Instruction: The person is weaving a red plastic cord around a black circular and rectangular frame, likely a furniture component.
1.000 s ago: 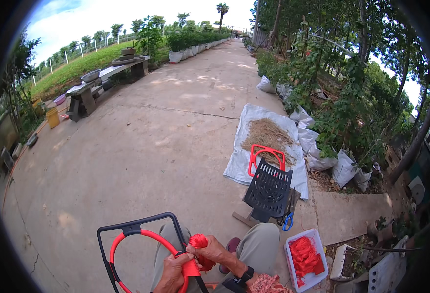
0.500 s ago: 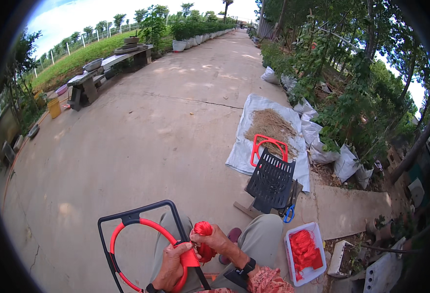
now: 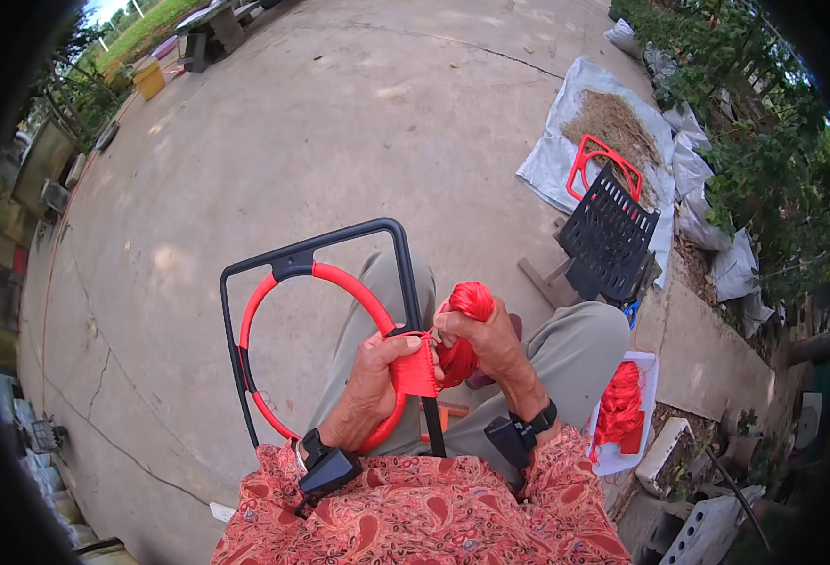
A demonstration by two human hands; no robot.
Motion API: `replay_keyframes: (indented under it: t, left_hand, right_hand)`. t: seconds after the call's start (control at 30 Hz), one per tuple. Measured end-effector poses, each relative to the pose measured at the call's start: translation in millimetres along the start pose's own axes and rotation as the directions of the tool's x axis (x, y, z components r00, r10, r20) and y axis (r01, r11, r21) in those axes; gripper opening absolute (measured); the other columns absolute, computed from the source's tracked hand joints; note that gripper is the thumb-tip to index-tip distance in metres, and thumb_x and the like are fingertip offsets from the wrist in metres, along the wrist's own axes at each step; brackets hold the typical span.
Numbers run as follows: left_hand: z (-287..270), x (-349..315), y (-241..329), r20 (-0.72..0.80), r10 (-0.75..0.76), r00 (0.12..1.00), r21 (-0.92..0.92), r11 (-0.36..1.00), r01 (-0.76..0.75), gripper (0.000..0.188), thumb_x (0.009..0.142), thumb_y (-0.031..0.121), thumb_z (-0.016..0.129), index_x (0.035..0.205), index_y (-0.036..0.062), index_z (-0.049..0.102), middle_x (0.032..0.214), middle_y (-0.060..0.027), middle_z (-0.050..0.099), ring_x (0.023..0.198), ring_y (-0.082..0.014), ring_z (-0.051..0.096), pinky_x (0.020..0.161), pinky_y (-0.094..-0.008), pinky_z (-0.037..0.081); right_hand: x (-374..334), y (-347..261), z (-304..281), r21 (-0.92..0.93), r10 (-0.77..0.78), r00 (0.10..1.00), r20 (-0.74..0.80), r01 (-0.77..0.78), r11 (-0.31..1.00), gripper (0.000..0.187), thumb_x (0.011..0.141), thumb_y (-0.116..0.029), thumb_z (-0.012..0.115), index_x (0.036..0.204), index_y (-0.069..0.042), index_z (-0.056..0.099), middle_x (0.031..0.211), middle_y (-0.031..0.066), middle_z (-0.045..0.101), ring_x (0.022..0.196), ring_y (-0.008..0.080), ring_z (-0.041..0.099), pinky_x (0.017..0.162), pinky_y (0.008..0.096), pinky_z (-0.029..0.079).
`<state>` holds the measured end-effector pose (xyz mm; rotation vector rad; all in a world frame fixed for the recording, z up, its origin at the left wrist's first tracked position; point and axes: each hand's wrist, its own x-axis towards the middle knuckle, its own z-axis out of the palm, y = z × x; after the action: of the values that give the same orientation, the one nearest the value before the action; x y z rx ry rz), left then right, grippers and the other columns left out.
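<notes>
A black rectangular frame (image 3: 340, 229) with a round ring (image 3: 357, 288), mostly red, set inside it leans across my lap. My left hand (image 3: 366, 379) grips the frame's right side where a band of red cord (image 3: 415, 371) is wrapped closely around it; the thumb presses on the band's upper part. My right hand (image 3: 492, 341), just to the right, is closed around a thick bundle of red cord (image 3: 471, 299), part of which hangs below the fist. A short strand runs between the band and the right fingers.
To the right stands a white tray (image 3: 650, 395) of red cord. Beyond it are a black slotted plastic seat (image 3: 611, 235), a red frame (image 3: 634, 177) and a pale sheet (image 3: 556, 132) bearing dry plant matter. White sacks (image 3: 735, 268) line the right edge.
The view has tilted downward, so my hands and the frame appear higher. My right hand keeps the cord bundle close beside the frame, and my left hand still grips the wrapped part.
</notes>
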<state>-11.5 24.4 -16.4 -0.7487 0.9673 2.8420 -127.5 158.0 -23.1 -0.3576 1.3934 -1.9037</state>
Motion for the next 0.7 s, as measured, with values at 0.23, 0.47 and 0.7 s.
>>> replay_keyframes:
  t: [0.23,0.47,0.7]
  left_hand:
    - [-0.4,-2.0,-2.5,-0.013,-0.009,1.0,-0.023,1.0,0.008,0.024,0.08,0.01,0.062,0.095,-0.0069,0.056,0.08,-0.0174,0.064,0.067,-0.0273,0.066,0.066,-0.0382,0.058]
    - [-0.3,0.3,-1.8,-0.018,-0.007,1.0,-0.035,0.999,0.007,0.024,0.08,0.009,0.062,0.096,-0.0072,0.055,0.079,-0.0176,0.064,0.067,-0.0276,0.066,0.065,-0.0392,0.058]
    - [4.8,-1.3,-2.1,-0.055,0.016,0.998,0.01,1.0,-0.016,0.026,0.081,0.017,0.059,0.089,-0.0076,0.06,0.074,-0.0183,0.065,0.064,-0.0277,0.066,0.065,-0.0365,0.056]
  right_hand:
    - [-2.2,-0.6,2.0,0.002,-0.033,0.999,-0.022,0.033,0.999,0.011,0.083,-0.009,0.065,0.076,-0.002,0.062,0.063,0.0004,0.057,0.06,0.0079,0.052,0.059,0.0237,0.043]
    - [0.8,1.3,0.6,0.014,-0.052,0.998,-0.022,0.052,0.999,0.011,0.083,-0.009,0.065,0.075,-0.002,0.062,0.062,0.0003,0.056,0.059,0.0077,0.052,0.058,0.0236,0.042]
    - [-0.4,-3.2,-1.0,0.011,0.002,1.0,-0.009,-0.001,1.0,0.011,0.082,-0.009,0.065,0.075,-0.001,0.062,0.063,0.0007,0.057,0.059,0.0079,0.052,0.058,0.0241,0.042]
